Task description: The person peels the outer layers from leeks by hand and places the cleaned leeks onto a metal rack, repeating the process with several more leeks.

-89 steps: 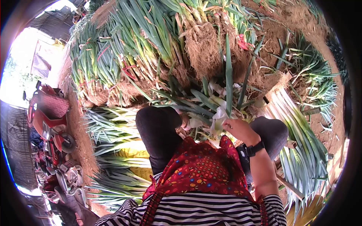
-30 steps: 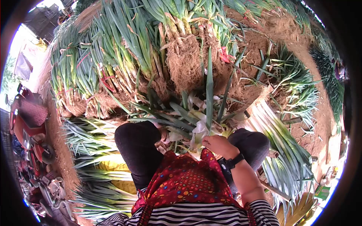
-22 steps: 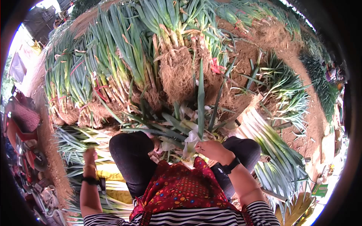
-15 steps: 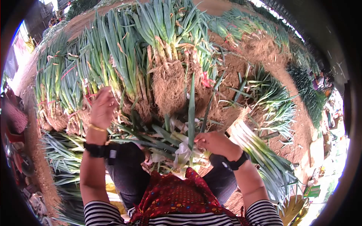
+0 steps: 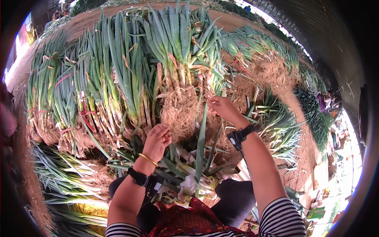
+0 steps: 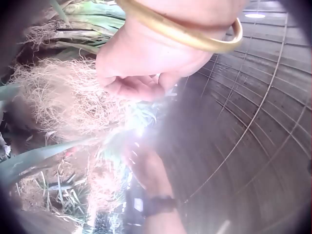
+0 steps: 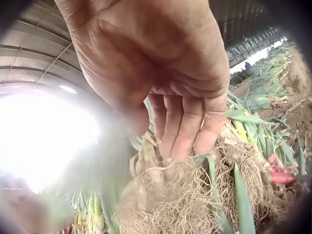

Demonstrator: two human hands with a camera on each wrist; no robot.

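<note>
A thick bundle of green onions (image 5: 179,77) stands before me, its tangled brown roots (image 5: 179,112) hanging toward me. My left hand (image 5: 157,140), with a gold bangle at the wrist, hovers at the lower left of those roots. Its fingers are loosely bent and hold nothing. On the bundle's right side is my right hand (image 5: 224,108), fingers loosely bent downward. In the right wrist view the fingertips (image 7: 181,148) of that hand overlap the top of the root mass (image 7: 175,195), with nothing gripped. Pale stripped leaves (image 5: 188,185) lie between the knees.
More upright bundles (image 5: 94,83) line the left. Loose green onions (image 5: 65,173) are spread at lower left. Another leafy heap (image 5: 280,122) lies on soil at right. One long green leaf (image 5: 201,146) sticks up between my arms.
My left hand has come in from the left and swung across to the roots. The right hand has left the pale leaves and reached forward. The head view has tilted up and turned right.
</note>
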